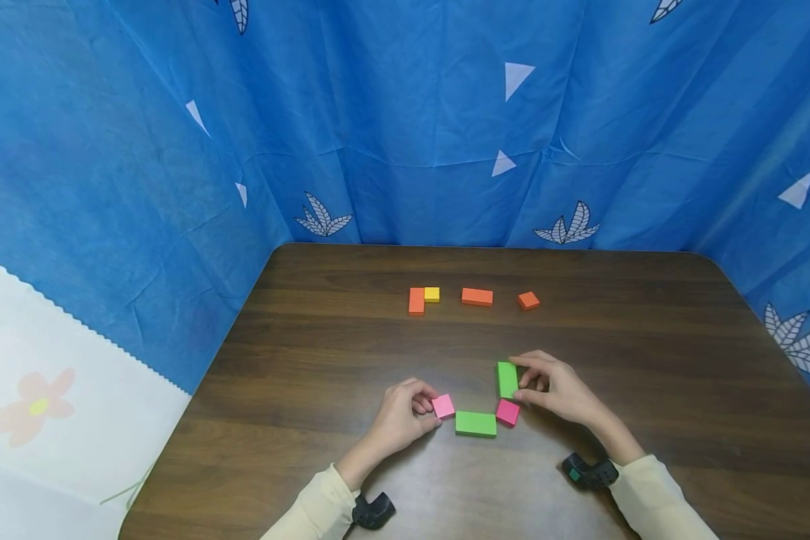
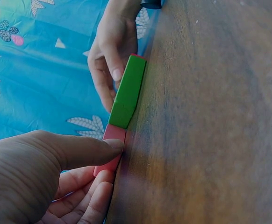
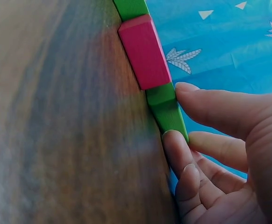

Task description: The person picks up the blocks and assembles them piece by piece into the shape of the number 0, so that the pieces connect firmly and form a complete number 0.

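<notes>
My left hand (image 1: 400, 414) pinches a light pink block (image 1: 443, 406) between thumb and fingers. That pink block touches or nearly touches the left end of a lengthwise green block (image 1: 475, 424) on the table. A darker pink block (image 1: 508, 412) sits turned at the green block's right end. Above it stands a second green block (image 1: 506, 380), its long side pointing away from me. My right hand (image 1: 555, 388) holds this second block by its right side, thumb at the near end and a finger at the far end. In the right wrist view, the darker pink block (image 3: 145, 52) partly hides it.
Farther back on the brown wooden table (image 1: 297, 360) lie an upright-turned orange block (image 1: 416, 301) touching a yellow block (image 1: 432, 295), a lengthwise orange block (image 1: 477, 297) and a small orange block (image 1: 529, 301). A blue curtain (image 1: 405, 112) hangs behind the table.
</notes>
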